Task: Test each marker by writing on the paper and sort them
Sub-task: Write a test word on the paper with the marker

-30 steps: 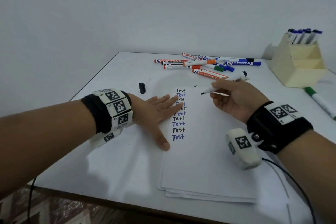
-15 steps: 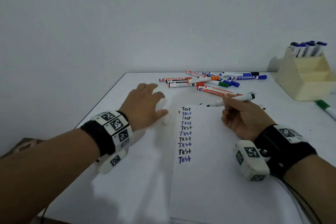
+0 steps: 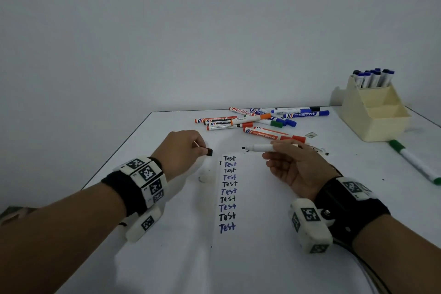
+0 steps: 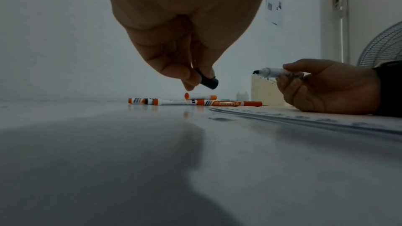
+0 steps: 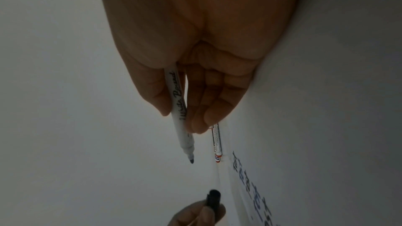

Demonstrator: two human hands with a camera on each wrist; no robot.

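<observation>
Left hand point(image 3: 183, 148) raised just above the table, knuckles up, thumb and fingertips point(image 4: 189, 76) pinched together on a small black cap point(image 3: 209, 152). Right hand point(image 3: 296, 167) resting on its outer edge, palm turned inward, fingers curled round a white marker point(image 3: 265, 148) with the bare tip pointing toward the left hand. Both forearms stretched forward, each wrist wrapped in a black band
</observation>
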